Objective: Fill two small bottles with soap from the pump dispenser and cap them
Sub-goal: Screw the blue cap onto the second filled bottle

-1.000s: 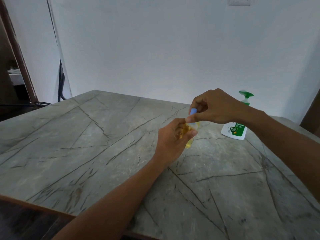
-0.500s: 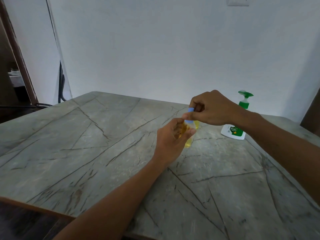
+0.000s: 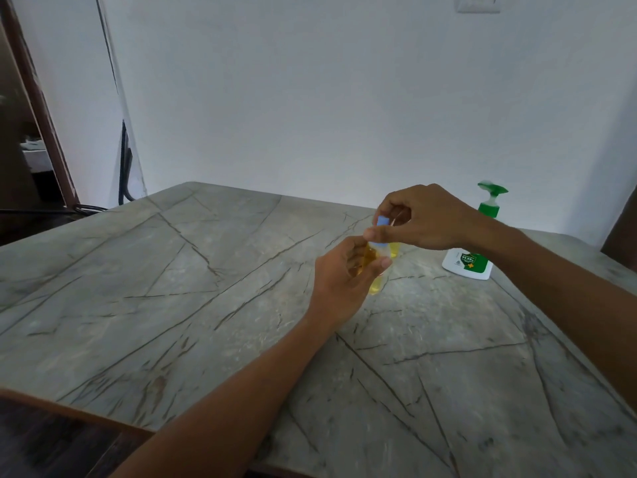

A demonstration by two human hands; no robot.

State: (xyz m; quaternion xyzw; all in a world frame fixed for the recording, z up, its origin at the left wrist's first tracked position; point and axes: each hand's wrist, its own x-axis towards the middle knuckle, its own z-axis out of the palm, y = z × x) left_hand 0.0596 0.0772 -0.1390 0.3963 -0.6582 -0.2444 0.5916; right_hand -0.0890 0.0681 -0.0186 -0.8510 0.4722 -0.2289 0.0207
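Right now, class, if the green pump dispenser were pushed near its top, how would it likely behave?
The pump dispenser stands upright with a tall pump head over a wider base, so a high push would probably tip it. Pushed low, it would likely slide on the smooth table. Its fill level, hence weight, is hidden.

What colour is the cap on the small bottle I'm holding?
Light blue. The cap shows in the head view, pinched by the right hand.

1. Left hand (image 3: 339, 274), left forearm (image 3: 241, 384): bare skin along the whole visible length, slim build.
2. Right hand (image 3: 427, 217), right forearm (image 3: 551, 281): likewise bare to the frame edge.
3. Nails, finer skin detail: too blurred to record.
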